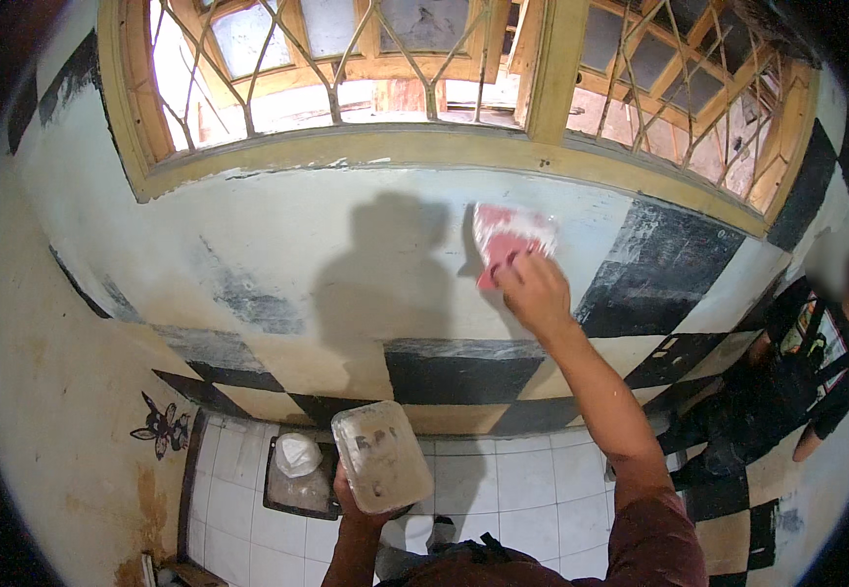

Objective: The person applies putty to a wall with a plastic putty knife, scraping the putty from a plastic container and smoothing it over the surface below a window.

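Note:
My right hand [536, 296] is raised to the wall beneath the window, its fingers closed on a flat red putty spreader [503, 252]. White paste covers much of the spreader's upper part, and its wide edge lies at the painted wall [287, 220]. Lower down, my left hand [354, 501] grips a shallow rectangular plastic tub [382, 458] from beneath and the left side. The tub is whitish and smeared, with dark patches showing on its face. Most of the left fingers are hidden by it.
A wooden window frame [346, 155] with metal bars runs above. Black and pale squares cover the wall, partly coated white. On the tiled floor [468, 484] sits a dark tray [299, 494] with a white bag [298, 455]. Another person [786, 362] stands at the right.

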### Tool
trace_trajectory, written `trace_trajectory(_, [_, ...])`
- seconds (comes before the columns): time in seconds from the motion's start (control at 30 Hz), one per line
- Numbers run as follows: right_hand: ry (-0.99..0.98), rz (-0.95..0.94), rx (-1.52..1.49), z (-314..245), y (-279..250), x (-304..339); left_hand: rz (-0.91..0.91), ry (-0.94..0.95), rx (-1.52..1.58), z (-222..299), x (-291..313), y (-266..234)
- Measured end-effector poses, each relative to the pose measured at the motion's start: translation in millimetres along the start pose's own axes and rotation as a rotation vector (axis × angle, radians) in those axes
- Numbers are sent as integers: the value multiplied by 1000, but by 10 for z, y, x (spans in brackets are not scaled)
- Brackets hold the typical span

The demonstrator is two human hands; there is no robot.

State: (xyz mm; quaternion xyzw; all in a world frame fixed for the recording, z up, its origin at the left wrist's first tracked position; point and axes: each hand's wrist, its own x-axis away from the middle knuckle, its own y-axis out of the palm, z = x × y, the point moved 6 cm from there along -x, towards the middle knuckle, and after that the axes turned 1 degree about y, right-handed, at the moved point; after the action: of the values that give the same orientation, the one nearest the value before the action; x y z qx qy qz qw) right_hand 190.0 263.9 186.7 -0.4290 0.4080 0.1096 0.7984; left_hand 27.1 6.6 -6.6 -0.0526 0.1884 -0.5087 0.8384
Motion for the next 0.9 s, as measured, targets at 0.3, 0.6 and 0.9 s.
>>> trace_trajectory(0.3, [-14,-214,-121,104,487,914,14,-172,669,109,-12,150])
trace_trajectory(0.6, [861,517,35,1269,-249,1344,33,-334,1046,-239,102,117])
trace_trajectory(0.9, [790,444,-46,-45,985,-314,285,-486,1299,-802,527,-11])
